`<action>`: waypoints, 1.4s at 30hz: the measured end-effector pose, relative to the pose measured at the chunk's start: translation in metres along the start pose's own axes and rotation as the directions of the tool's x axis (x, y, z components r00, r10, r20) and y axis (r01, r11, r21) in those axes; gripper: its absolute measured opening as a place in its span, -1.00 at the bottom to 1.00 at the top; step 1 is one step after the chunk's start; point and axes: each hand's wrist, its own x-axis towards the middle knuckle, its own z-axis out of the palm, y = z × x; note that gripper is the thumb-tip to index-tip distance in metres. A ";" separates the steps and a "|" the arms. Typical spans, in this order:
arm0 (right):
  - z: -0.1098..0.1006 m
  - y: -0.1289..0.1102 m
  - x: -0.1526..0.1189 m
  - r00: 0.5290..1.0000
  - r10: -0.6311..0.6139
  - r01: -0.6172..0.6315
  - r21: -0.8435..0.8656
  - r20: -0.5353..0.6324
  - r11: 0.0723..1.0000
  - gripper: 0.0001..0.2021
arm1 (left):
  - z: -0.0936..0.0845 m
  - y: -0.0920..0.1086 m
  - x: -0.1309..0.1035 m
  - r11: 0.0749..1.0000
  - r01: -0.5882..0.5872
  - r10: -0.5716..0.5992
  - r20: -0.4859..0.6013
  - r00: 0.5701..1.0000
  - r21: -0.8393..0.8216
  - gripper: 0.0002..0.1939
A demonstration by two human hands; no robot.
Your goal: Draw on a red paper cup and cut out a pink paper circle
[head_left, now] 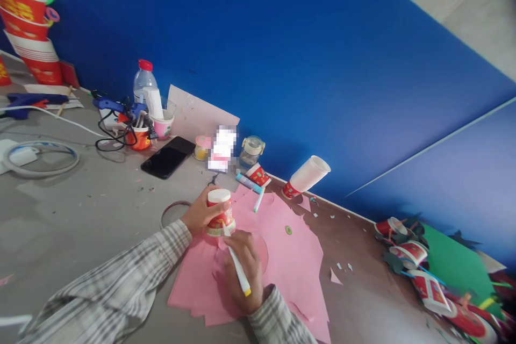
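Upside down on a stack of pink paper (pixel 290 258) stands a red paper cup (pixel 220 219), its white base facing up. My left hand (pixel 203 209) is closed around the cup from the left side. In my right hand (pixel 245 266) is a white marker (pixel 238 269) with a yellow end, its tip pointing at the cup's lower rim. Whether the tip touches the rim or the paper I cannot tell. Another white marker (pixel 258 200) lies on the paper behind the cup, near a blue glue stick (pixel 249 183).
Behind the paper are a tipped red cup (pixel 258 174), a glass jar (pixel 252 150), a lit phone screen (pixel 221 148) and a leaning stack of cups (pixel 307 176). A black phone (pixel 168 157) and tape ring (pixel 42 158) lie left. Cup crafts (pixel 429 285) sit right, before a blue wall (pixel 262 54).
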 end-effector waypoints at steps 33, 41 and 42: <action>-0.004 0.001 -0.003 0.999 0.021 -0.021 -0.005 0.044 1.000 -0.64 | -0.002 0.002 -0.001 1.000 -0.014 0.014 0.011 1.000 0.014 -0.39; -0.003 0.002 0.000 0.999 0.022 -0.022 -0.009 0.036 1.000 -0.63 | -0.001 0.003 -0.001 1.000 0.005 -0.005 0.024 1.000 0.002 -0.37; -0.003 0.002 0.000 0.999 0.025 -0.025 -0.013 0.034 1.000 -0.63 | -0.001 0.003 -0.001 1.000 0.005 -0.005 0.023 1.000 0.001 -0.36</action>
